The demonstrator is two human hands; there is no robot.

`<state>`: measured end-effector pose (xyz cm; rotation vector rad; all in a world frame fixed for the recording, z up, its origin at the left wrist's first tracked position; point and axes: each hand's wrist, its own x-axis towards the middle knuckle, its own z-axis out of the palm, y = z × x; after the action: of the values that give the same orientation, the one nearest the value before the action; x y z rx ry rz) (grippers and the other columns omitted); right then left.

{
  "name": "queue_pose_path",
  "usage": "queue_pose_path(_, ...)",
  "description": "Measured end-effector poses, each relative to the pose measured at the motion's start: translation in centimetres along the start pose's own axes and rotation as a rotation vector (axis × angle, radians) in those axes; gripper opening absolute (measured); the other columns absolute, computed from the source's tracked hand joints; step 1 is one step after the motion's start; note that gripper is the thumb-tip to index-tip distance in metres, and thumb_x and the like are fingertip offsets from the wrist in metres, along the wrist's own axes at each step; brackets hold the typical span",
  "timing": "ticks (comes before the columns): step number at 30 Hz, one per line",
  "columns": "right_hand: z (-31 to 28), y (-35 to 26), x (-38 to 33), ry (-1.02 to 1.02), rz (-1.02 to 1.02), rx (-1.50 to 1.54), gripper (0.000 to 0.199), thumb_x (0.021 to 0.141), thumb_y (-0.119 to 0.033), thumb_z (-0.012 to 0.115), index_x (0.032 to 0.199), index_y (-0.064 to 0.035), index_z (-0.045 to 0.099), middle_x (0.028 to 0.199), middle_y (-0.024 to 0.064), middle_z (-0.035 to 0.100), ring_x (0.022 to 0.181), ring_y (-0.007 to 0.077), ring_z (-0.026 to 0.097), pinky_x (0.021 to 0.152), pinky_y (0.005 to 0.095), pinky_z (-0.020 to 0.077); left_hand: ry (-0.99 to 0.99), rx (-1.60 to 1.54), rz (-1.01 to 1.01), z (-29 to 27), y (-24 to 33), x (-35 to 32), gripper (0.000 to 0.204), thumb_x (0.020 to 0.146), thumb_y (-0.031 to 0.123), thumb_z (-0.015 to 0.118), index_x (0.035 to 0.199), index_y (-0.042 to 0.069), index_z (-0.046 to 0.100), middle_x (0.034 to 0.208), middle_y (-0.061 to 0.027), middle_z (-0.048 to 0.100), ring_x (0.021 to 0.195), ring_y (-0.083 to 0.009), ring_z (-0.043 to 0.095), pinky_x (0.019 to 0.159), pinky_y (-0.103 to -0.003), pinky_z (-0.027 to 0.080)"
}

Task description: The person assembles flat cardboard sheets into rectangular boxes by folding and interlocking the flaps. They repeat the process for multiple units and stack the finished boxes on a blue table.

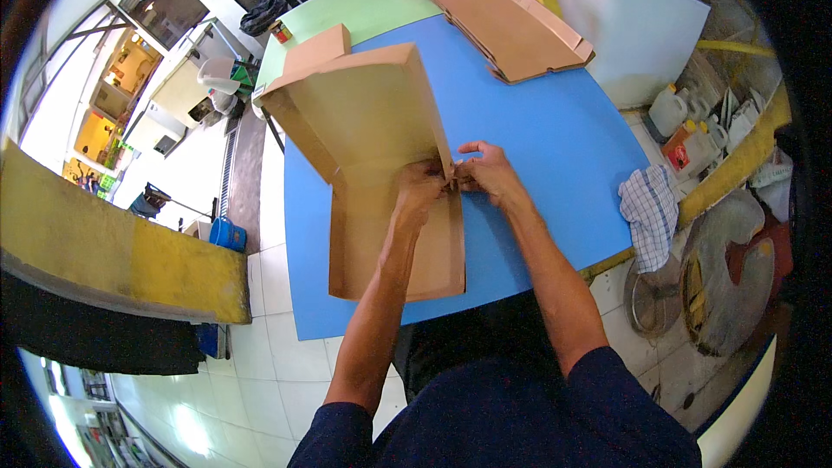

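Note:
A long brown cardboard box (394,251) stands on the blue tabletop (555,173) in front of me, its lid (364,113) raised and leaning back. My left hand (420,182) reaches inside the box, at the right-hand corner where lid and base meet. From outside that same corner, my right hand (487,175) pinches the cardboard edge with thumb and fingers. The fingertips of both hands come together at this corner and partly cover the flap between them.
Another partly folded cardboard box (516,26) lies at the table's far right. A checked cloth (650,208) hangs over the right edge. Behind the raised lid are a small cardboard piece (316,48) and a little can (280,31) on the green tabletop (373,4). Plastic jugs (689,139) stand on the right.

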<state>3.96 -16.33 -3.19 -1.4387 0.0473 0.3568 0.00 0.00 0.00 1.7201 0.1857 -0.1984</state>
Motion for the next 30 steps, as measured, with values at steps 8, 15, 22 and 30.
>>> queue_pose_path(8,0.1,-1.8,-2.5,0.01,0.013,0.014,0.039,0.093,-0.011,0.068,0.126,0.0015,0.052,0.094,0.0119,0.066,0.075,0.0171,0.064,0.06,0.0312,0.0579,0.03,-0.209,0.003,-0.2,-0.5,0.6,0.011,0.084,0.0,0.065,0.094,-0.001,0.068,0.08,-0.0061,0.066,0.066,-0.0146,0.059,0.053,-0.028,0.046)
queue_pose_path(15,0.7,-0.7,-8.6,-0.026,-0.146,-0.409,0.054,0.091,-0.022,0.073,0.132,0.002,0.048,0.1,0.0157,0.066,0.08,0.0216,0.066,0.064,0.0343,0.0595,0.093,0.095,-0.003,0.2,-2.5,2.3,0.014,0.078,0.0,0.058,0.087,-0.002,0.069,0.075,-0.0121,0.067,0.059,-0.0241,0.064,0.052,-0.035,0.05)
queue_pose_path(22,0.4,-1.6,-8.3,0.099,-0.402,-0.689,0.031,0.084,-0.014,0.071,0.111,0.0017,0.066,0.096,0.0179,0.072,0.083,0.0289,0.071,0.073,0.0395,0.0568,0.296,0.712,0.314,0.4,1.0,-1.3,0.013,0.079,0.013,0.067,0.085,0.001,0.07,0.084,-0.0205,0.071,0.079,-0.0353,0.07,0.071,-0.046,0.054)
queue_pose_path(30,-5.0,-4.0,-4.8,0.276,-0.507,-0.918,0.023,0.085,-0.007,0.065,0.107,-0.0046,0.071,0.097,0.0136,0.074,0.084,0.029,0.072,0.074,0.0387,0.0551,0.889,0.451,0.18,-6.2,-1.6,-8.3,0.046,0.085,0.029,0.074,0.118,0.001,0.06,0.112,-0.0175,0.066,0.088,-0.029,0.064,0.074,-0.044,0.052)
